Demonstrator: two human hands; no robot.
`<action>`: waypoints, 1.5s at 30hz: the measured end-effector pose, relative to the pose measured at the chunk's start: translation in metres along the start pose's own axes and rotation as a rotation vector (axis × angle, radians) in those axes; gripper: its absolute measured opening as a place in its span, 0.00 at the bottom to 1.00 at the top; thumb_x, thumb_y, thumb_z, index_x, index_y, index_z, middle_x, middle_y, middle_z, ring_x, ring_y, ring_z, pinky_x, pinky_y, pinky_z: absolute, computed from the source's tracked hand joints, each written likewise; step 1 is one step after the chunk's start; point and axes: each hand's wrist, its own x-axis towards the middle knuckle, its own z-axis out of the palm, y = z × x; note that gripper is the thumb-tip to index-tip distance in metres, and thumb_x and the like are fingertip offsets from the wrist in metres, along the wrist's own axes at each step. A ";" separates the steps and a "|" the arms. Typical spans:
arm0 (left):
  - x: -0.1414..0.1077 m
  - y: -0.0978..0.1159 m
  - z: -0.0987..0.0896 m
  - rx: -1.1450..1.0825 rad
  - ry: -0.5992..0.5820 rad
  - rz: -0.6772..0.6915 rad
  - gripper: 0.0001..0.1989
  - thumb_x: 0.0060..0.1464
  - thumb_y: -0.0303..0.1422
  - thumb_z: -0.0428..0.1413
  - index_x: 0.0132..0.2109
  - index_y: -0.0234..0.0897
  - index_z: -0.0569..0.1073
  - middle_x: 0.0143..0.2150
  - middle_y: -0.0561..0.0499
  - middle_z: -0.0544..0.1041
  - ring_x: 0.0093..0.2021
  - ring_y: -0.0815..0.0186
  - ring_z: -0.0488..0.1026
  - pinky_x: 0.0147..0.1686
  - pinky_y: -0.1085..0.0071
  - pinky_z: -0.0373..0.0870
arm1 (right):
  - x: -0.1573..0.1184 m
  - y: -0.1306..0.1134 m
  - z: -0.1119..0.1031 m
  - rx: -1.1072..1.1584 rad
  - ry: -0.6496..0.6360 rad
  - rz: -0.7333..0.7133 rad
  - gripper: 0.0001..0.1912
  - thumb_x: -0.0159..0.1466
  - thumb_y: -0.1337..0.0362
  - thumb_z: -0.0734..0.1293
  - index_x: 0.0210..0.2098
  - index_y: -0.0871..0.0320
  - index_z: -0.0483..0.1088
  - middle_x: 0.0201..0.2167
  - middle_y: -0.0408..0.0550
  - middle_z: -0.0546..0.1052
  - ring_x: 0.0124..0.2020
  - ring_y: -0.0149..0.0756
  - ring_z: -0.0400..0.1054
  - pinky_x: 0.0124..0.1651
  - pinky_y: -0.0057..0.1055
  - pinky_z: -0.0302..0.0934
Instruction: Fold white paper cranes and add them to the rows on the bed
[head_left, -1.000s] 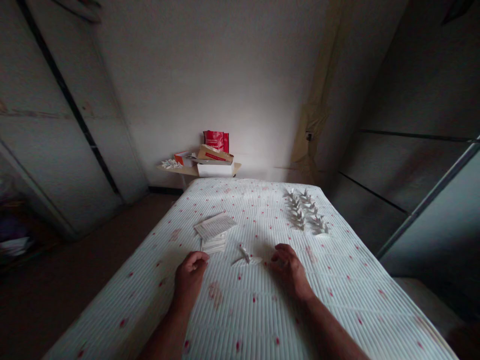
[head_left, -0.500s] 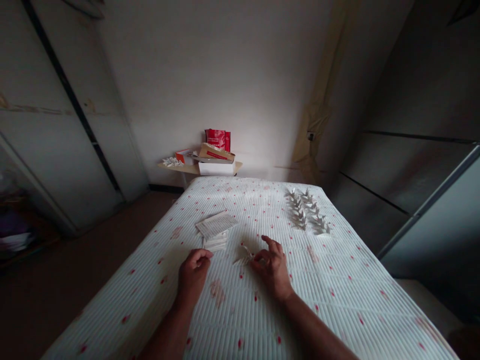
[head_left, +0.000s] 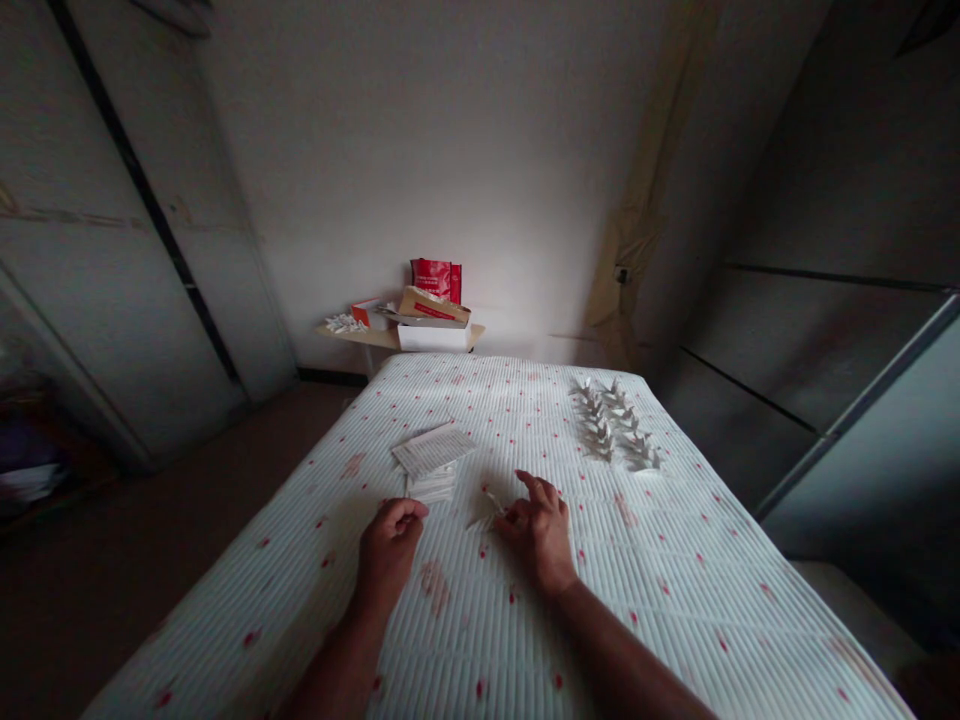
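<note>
1. Pale paper, creased into a small winged shape: the folded paper figure (head_left: pixel 481 524) lies on the ribbed, red-flecked bed cover (head_left: pixel 510 640), between the two hands. Clock directions below are taken from it, with 12 o'clock pointing away from the person.
2. Step in hand: the right hand (head_left: pixel 546 540), at 4 o'clock, appears to be handling the figure at its near right side. Its grip is closed on the paper at thumb and forefinger, with another finger extended forward.
3. Next move, as judged: any lift or shift calls for a light pinch and a steady wrist, since firm pressure could flatten the folds.
4. The left hand (head_left: pixel 387 548), at 9 o'clock, is apart from the figure. Its thumb and forefinger are together; whether anything lies between them cannot be told.
5. Appearance of the figure: slender, with a narrow raised point and a wing spread low to the left; the right part is hidden by the fingers.
6. Surroundings: printed sheets (head_left: pixel 433 450) overlap a small paper stack (head_left: pixel 430 488) at 10 to 11 o'clock; similar folded figures (head_left: pixel 598 432) stand in two columns at 2 o'clock.
</note>
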 end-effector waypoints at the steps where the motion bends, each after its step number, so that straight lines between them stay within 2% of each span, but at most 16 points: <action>1: 0.000 0.000 0.000 0.003 0.002 0.005 0.09 0.41 0.34 0.48 0.27 0.37 0.70 0.27 0.51 0.74 0.29 0.65 0.71 0.33 0.70 0.68 | 0.000 0.000 0.000 -0.008 0.001 -0.004 0.05 0.54 0.64 0.68 0.22 0.56 0.73 0.56 0.48 0.64 0.54 0.47 0.55 0.49 0.42 0.53; 18: 0.002 -0.002 -0.003 0.057 -0.025 -0.028 0.09 0.41 0.37 0.49 0.28 0.38 0.71 0.29 0.51 0.75 0.31 0.63 0.73 0.36 0.69 0.69 | 0.000 -0.007 -0.005 0.012 0.006 -0.001 0.03 0.54 0.66 0.68 0.25 0.55 0.74 0.55 0.48 0.66 0.54 0.46 0.55 0.51 0.43 0.50; 23: 0.004 -0.008 -0.007 0.059 -0.046 -0.037 0.11 0.42 0.39 0.50 0.29 0.39 0.71 0.29 0.51 0.76 0.32 0.62 0.73 0.36 0.69 0.69 | 0.000 -0.003 -0.019 0.079 0.113 0.011 0.02 0.53 0.66 0.68 0.25 0.55 0.73 0.54 0.47 0.66 0.54 0.45 0.55 0.51 0.41 0.51; 27: 0.006 -0.010 -0.009 0.092 -0.059 -0.084 0.11 0.40 0.40 0.50 0.29 0.39 0.71 0.30 0.52 0.77 0.32 0.62 0.73 0.36 0.70 0.69 | 0.002 0.032 -0.045 0.044 0.252 0.108 0.05 0.55 0.64 0.67 0.23 0.57 0.72 0.53 0.50 0.67 0.52 0.45 0.57 0.49 0.41 0.53; 32: 0.007 -0.010 -0.010 0.104 -0.082 -0.110 0.12 0.39 0.40 0.51 0.30 0.40 0.72 0.29 0.53 0.77 0.33 0.61 0.74 0.35 0.71 0.68 | 0.000 0.110 -0.092 -0.150 0.427 0.289 0.08 0.56 0.62 0.66 0.22 0.58 0.72 0.52 0.52 0.68 0.50 0.45 0.57 0.46 0.38 0.55; 35: 0.008 -0.006 -0.011 0.114 -0.068 -0.118 0.12 0.37 0.40 0.51 0.28 0.40 0.72 0.28 0.54 0.77 0.32 0.62 0.74 0.33 0.72 0.68 | -0.005 0.147 -0.112 -0.284 0.452 0.410 0.08 0.55 0.63 0.66 0.23 0.58 0.73 0.48 0.52 0.70 0.47 0.46 0.59 0.44 0.38 0.55; 37: 0.008 -0.001 -0.011 0.116 -0.063 -0.151 0.11 0.34 0.41 0.51 0.27 0.41 0.72 0.27 0.54 0.77 0.31 0.61 0.74 0.31 0.72 0.68 | -0.007 0.160 -0.119 -0.338 0.430 0.463 0.07 0.55 0.63 0.65 0.25 0.58 0.74 0.47 0.52 0.70 0.46 0.46 0.59 0.42 0.37 0.56; 41: 0.008 0.009 -0.013 0.101 -0.059 -0.233 0.11 0.33 0.42 0.50 0.25 0.44 0.72 0.27 0.55 0.78 0.32 0.59 0.74 0.30 0.70 0.68 | -0.006 0.171 -0.121 -0.378 0.394 0.518 0.08 0.56 0.63 0.64 0.26 0.58 0.74 0.47 0.53 0.70 0.47 0.47 0.59 0.40 0.37 0.56; 45: 0.008 0.007 -0.014 0.123 -0.062 -0.278 0.11 0.33 0.42 0.50 0.25 0.45 0.72 0.28 0.55 0.79 0.33 0.57 0.74 0.29 0.69 0.68 | -0.002 0.177 -0.119 -0.388 0.364 0.555 0.08 0.56 0.62 0.64 0.25 0.58 0.73 0.47 0.52 0.70 0.47 0.46 0.59 0.40 0.37 0.55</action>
